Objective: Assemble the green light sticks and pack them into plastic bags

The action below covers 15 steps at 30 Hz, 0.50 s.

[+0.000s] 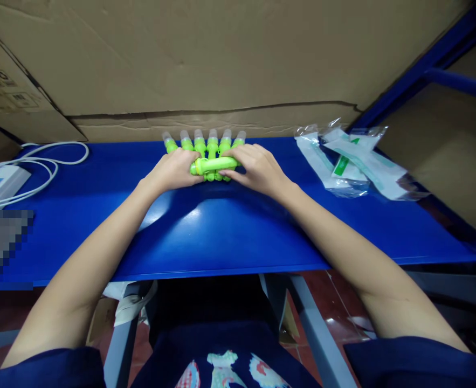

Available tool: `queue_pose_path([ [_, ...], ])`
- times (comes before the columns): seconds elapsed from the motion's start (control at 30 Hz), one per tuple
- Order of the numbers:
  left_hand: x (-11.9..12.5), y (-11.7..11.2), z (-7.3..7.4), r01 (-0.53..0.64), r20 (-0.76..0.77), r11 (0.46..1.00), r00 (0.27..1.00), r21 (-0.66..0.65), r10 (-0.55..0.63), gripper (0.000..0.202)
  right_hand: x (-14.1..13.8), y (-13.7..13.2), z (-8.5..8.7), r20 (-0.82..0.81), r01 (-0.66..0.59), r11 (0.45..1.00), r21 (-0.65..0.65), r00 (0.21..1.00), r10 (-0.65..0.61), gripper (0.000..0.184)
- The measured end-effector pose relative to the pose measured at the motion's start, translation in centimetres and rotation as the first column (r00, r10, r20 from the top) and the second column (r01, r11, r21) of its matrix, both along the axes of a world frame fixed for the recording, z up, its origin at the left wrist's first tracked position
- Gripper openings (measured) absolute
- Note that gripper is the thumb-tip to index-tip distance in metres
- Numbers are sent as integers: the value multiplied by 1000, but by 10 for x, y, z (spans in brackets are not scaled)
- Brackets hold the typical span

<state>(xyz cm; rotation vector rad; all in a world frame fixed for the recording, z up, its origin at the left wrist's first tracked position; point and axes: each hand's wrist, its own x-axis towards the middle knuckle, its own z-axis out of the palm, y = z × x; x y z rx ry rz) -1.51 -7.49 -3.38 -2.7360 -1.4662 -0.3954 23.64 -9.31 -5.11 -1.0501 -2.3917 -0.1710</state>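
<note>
"Brown cardboard is seen along the far edge of the blue bench. What is placed before it?"

"Near the middle of that far edge, a row of six green plastic tubes is laid, with the translucent caps turned toward the cardboard. The outermost tubes are slanted, and their near parts are partly hidden by the hands."

"And what is held?"

"One more tube, the crosswise green tube, is held above the row, on the side of the near edge. Its left end, where a yellow band is seen, is gripped by the left hand, whose fingers are closed and partly hidden. Its right end is pinched by the right hand, between thumb and fingers. Whether the row is touched by it cannot be told."

"How much is done, then?"

"Six tubes can be counted as already laid side by side. The crosswise one is judged to be not yet set down, so its handling seems unfinished. Whether more is left cannot be known from this view."

"Are other things used?"

"No. Clear-wrapped packets are piled toward the far right corner, and a white cable is looped at the far left corner; neither is touched."
</note>
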Motion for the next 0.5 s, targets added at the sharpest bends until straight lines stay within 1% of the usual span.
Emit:
queue_pose_path([
  [0.07, 2, -3, 4, 15, -28, 999, 999, -51, -17, 23, 0, -5, 2, 84, 41, 999, -1, 996, -41, 37],
  [0.13, 7, -11, 10, 15, -90, 996, 996, -85, -22, 21, -2, -11, 6, 152, 83, 995, -48, 986, -75, 36],
  [0.23, 15, -22, 17, -38, -196, 994, 980, -104, 17, 24, -4, -17, 13, 211, 129, 985, -119, 972, -102, 38],
  [0.33, 21, -30, 20, -70, -241, 994, 969, -78, 49, 29, -2, -16, 20, 198, 136, 974, -182, 975, -100, 39],
  [0.5, 24, -32, 17, -52, -244, 999, 968, 7, 53, 34, 3, -12, 26, 124, 90, 934, -345, 991, -49, 41],
])
